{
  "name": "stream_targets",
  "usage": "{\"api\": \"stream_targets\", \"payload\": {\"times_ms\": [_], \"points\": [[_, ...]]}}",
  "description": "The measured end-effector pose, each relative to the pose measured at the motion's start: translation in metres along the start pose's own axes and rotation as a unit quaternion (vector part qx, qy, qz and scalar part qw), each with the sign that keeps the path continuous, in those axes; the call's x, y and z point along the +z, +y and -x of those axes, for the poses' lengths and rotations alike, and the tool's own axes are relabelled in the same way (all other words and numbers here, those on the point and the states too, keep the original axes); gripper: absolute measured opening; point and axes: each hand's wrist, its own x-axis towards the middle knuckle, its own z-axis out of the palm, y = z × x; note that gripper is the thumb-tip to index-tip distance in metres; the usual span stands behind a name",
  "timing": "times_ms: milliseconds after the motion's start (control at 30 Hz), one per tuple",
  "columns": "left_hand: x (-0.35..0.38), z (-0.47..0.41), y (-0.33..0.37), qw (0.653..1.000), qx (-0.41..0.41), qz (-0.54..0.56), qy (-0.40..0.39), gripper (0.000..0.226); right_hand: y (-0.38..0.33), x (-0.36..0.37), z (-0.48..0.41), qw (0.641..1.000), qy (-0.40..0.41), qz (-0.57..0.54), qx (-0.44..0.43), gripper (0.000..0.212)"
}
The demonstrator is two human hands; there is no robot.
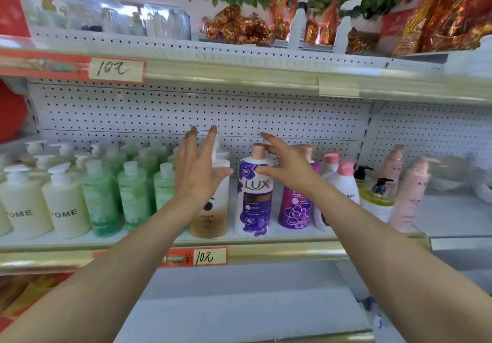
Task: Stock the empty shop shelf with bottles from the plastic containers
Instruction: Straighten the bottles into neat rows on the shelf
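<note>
My left hand (198,167) is spread with straight fingers in front of a white and brown pump bottle (211,212) on the middle shelf (292,247); whether it touches the bottle I cannot tell. My right hand (286,165) hovers with relaxed fingers between a white and purple LUX bottle (254,196) and a magenta bottle (295,207), its thumb near the LUX bottle's shoulder. It holds nothing. Both bottles stand upright.
Cream pump bottles (24,196) and green bottles (101,196) fill the shelf's left. White and pink bottles (343,183), a dark-pump bottle (376,199) and pink tubes (410,196) stand to the right. The top shelf (239,71) holds spray bottles and gold packets.
</note>
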Motion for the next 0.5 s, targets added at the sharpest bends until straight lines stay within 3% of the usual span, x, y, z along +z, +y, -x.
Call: {"api": "stream_targets", "payload": {"times_ms": [67,133,233,333,500], "points": [[0.000,0.001,0.020,0.998,0.056,0.013,0.035,0.090,0.002,-0.020,0.003,0.994,0.103,0.000,-0.028,0.077],[0.005,0.000,0.041,0.995,0.092,0.044,0.005,0.087,0.010,-0.046,0.004,0.986,0.168,0.009,-0.015,0.076],[0.021,0.001,0.067,0.991,0.072,0.064,-0.091,0.087,0.032,-0.074,0.003,0.996,0.069,0.040,0.050,0.081],[0.036,0.007,0.076,0.990,0.031,0.059,-0.125,0.086,0.052,-0.078,0.002,0.994,-0.054,0.054,0.084,0.084],[0.043,0.013,0.084,0.993,-0.011,0.053,-0.105,0.087,0.065,-0.075,-0.002,0.991,-0.068,0.108,0.048,0.089]]}}
